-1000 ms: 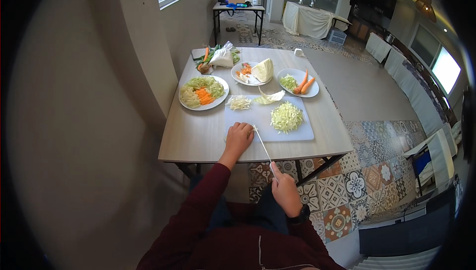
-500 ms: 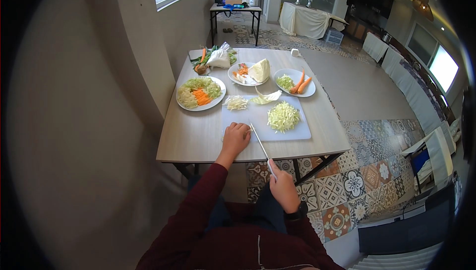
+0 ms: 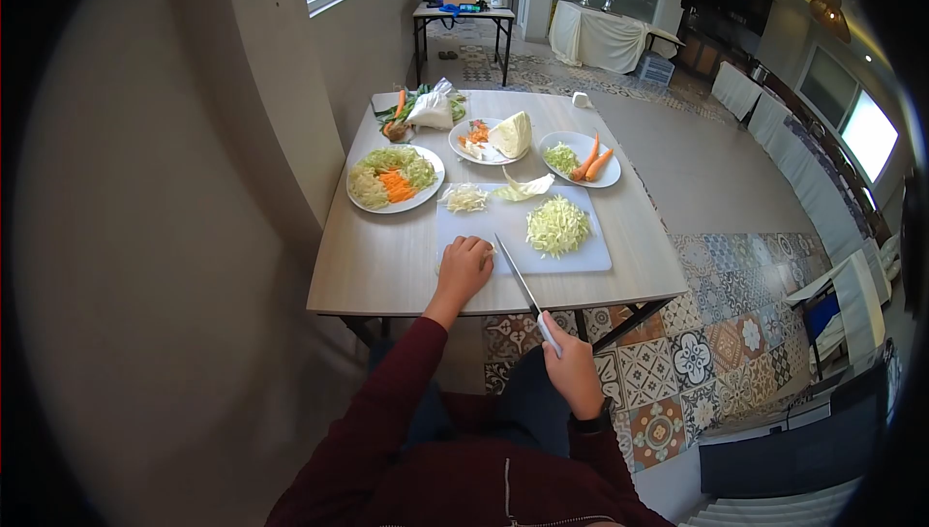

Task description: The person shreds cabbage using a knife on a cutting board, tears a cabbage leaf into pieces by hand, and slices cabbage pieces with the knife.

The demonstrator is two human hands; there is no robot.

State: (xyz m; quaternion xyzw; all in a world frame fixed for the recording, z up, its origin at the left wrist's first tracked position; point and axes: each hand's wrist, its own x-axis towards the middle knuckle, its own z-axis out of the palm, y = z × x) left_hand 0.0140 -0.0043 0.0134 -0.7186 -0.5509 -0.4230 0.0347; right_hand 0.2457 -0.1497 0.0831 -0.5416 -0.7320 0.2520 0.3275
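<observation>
On the front left part of the white cutting board (image 3: 523, 262) rests my left hand (image 3: 465, 267), its fingers curled over a small pale piece that is mostly hidden. My right hand (image 3: 572, 364) is wrapped round the white handle of a knife (image 3: 524, 280), whose blade points away from me, its tip just right of my left fingers. A heap of shredded cabbage (image 3: 557, 227) lies on the board's right side. Further back on the board are a smaller pale shredded pile (image 3: 465, 198) and a loose cabbage leaf (image 3: 524, 186).
Behind the board stand a plate of shredded vegetables (image 3: 395, 180), a plate with a cabbage wedge (image 3: 510, 135), and a plate with carrots (image 3: 592, 161). A plastic bag (image 3: 432, 111) and greens lie at the back left. A wall borders the table's left.
My right hand has moved slightly right and toward me, and the knife blade has turned and shifted a little away from my left fingers. My left hand stays nearly in place.
</observation>
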